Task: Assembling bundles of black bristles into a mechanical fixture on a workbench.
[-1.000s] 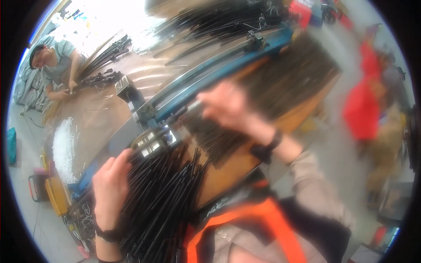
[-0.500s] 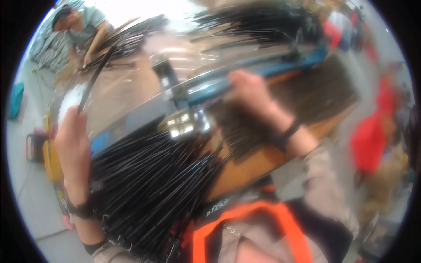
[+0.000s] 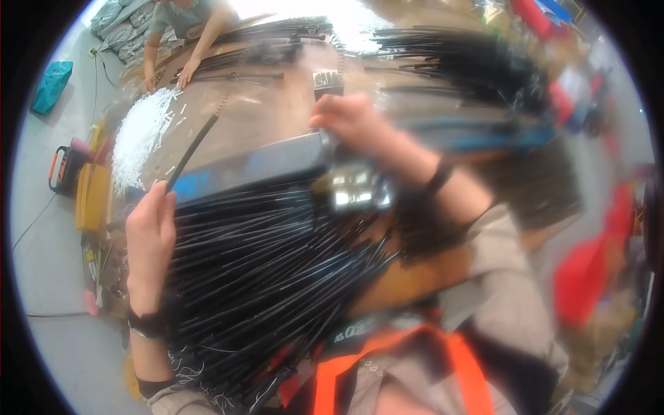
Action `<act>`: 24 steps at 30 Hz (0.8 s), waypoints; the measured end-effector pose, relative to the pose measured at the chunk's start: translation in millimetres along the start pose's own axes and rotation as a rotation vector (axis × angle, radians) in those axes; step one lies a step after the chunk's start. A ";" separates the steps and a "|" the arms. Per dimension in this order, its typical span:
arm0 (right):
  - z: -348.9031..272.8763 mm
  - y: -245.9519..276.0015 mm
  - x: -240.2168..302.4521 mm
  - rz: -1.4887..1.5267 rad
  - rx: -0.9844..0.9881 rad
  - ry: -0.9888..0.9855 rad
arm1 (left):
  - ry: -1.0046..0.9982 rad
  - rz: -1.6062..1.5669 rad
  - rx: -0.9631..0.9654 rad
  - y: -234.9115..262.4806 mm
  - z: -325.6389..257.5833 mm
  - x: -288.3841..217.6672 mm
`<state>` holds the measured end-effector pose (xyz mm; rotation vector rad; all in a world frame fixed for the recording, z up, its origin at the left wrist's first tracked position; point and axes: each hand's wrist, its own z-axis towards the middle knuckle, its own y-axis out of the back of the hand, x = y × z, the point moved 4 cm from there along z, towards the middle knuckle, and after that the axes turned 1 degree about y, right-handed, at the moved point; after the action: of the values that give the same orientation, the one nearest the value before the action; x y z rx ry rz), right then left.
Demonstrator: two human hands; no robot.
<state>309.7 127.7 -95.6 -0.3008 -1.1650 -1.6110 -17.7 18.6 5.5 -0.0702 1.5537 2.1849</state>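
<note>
My left hand [image 3: 151,228] is closed round the lower end of a thin black tube [image 3: 194,146]. The tube slants up and away to the right, and a thin coiled strand seems to trail from its far tip. My right hand [image 3: 349,121], slightly blurred, is curled closed beside a dark metal block [image 3: 328,83] above a grey metal bar [image 3: 256,158]. Whatever its fingers hold, if anything, cannot be made out. Below both hands fans a large heap of long black tubes [image 3: 256,256]. A shiny metal fitting [image 3: 356,194] sits under my right wrist.
Small white tube pieces [image 3: 142,138] lie piled at the far left, and a co-worker's hands [image 3: 185,72] rest near them. More black rods [image 3: 463,66] lie at the back right. A blurred blue bar [image 3: 477,136] runs rightward. A yellow box [image 3: 91,197] stands at left.
My right hand has moved left from the blue bar to beside the metal block. My left hand keeps the black tube, which now leans further right. The whole view has shifted.
</note>
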 end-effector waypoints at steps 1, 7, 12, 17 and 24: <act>4.3 -4.1 0.7 0.020 0.035 -0.011 | 0.000 -0.012 -0.001 -2.9 0.4 1.0; 13.1 -25.8 7.2 -0.512 0.350 0.063 | -0.050 -0.038 -0.031 -14.4 16.1 0.4; -51.6 64.6 -38.1 -0.801 0.048 0.192 | -0.135 0.083 -0.012 -25.2 13.2 23.4; -133.0 183.3 -62.9 -0.988 -0.165 0.068 | -0.234 0.032 0.162 -83.7 36.8 3.9; -185.2 239.0 -106.9 -0.976 -0.217 -0.040 | -0.441 -0.040 0.184 -176.8 92.5 -72.1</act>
<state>620.1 56.9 -134.7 0.1429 -1.2435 -2.5919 135.8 124.4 -95.7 0.4070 1.4676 1.8550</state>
